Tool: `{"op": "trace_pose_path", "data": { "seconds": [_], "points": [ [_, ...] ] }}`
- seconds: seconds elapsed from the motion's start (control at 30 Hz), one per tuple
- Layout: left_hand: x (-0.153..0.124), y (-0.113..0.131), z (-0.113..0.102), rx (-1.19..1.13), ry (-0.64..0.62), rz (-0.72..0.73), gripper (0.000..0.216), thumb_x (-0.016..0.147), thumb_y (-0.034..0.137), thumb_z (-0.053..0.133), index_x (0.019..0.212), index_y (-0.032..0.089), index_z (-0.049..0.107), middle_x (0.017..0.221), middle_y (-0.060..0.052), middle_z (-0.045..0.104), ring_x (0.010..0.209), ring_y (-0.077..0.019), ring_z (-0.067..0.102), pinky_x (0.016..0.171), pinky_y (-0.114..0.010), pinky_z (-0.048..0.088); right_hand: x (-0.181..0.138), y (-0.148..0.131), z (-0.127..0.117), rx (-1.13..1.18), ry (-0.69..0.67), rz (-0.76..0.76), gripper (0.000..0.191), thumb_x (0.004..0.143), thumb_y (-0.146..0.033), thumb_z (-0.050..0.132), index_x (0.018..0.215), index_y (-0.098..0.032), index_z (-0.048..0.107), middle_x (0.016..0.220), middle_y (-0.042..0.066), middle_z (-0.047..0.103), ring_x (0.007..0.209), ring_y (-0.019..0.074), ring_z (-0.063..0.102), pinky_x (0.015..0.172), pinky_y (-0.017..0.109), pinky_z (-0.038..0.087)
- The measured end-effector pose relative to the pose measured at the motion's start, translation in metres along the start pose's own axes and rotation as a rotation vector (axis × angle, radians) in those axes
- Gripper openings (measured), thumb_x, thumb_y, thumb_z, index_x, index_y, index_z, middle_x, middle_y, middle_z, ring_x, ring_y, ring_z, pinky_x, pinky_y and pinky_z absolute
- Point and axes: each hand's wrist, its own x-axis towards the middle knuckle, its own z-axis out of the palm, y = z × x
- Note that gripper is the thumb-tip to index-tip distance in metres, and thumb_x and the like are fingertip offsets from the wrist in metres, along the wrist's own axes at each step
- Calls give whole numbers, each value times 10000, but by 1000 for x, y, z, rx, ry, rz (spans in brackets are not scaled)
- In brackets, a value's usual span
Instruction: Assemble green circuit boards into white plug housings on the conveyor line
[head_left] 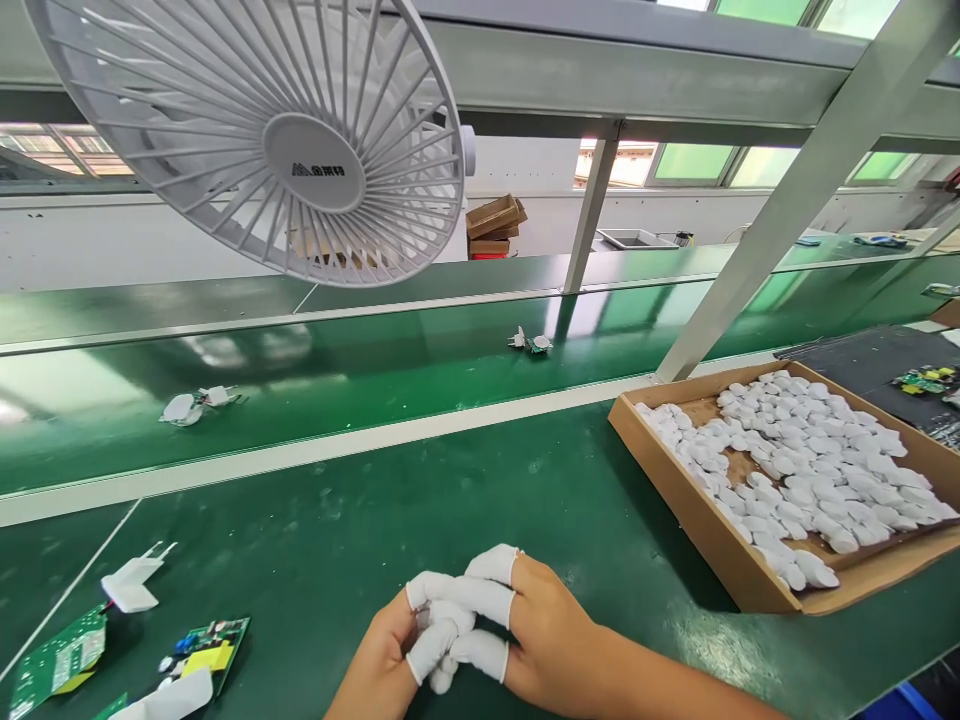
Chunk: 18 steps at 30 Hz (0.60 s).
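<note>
My two hands meet at the bottom middle, over the green bench [360, 520]. White finger cots cover the fingertips of both. My right hand [551, 640] lays its capped fingers across the curled fingers of my left hand [379, 665], and the two are pressed together. Whether anything lies between them is hidden. To the left on the bench lie a white plug housing [131, 585], two green circuit boards [56, 660] [214, 645] and another white part [176, 697].
A cardboard tray [697, 500] full of small white pieces stands at the right. Behind the bench runs a green conveyor belt [375, 380] carrying small assemblies [196, 403] [531, 342]. A white fan [277, 130] hangs top left; a slanted metal strut [787, 200] crosses at the right.
</note>
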Motion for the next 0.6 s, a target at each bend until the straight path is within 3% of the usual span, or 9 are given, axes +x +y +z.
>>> {"op": "trace_pose_path", "data": {
  "seconds": [0.1, 0.27, 0.4, 0.6],
  "points": [
    [1, -1, -2, -14, -78, -52, 374, 669, 484, 695, 807, 144, 622, 551, 19, 561, 472, -76, 443, 516, -202, 358, -2, 4, 3, -24, 65, -85, 308, 887, -275, 494, 1190, -230, 521, 848, 45, 619, 724, 149, 549, 674, 254, 468],
    [0, 3, 0, -117, -126, -148, 525, 697, 574, 619, 996, 143, 604, 616, -20, 606, 500, -93, 478, 505, -210, 398, -5, 8, 2, -10, 61, -133, 277, 857, -174, 458, 1121, -188, 540, 849, 74, 595, 738, 170, 529, 682, 277, 470],
    [-1, 4, 7, -221, -106, -196, 491, 682, 583, 624, 839, 119, 646, 625, -23, 565, 484, -81, 451, 456, -198, 388, -5, 8, 0, -24, 47, -195, 328, 810, -100, 441, 1103, -196, 553, 846, 75, 588, 745, 176, 520, 669, 288, 460],
    [2, 1, 7, -223, -6, -156, 391, 638, 447, 733, 870, 143, 652, 604, 6, 545, 516, -83, 434, 491, -191, 365, 4, 1, -9, -10, -73, -20, 339, 868, -300, 524, 1200, -235, 514, 979, 66, 599, 891, 165, 549, 787, 276, 458]
  ]
}}
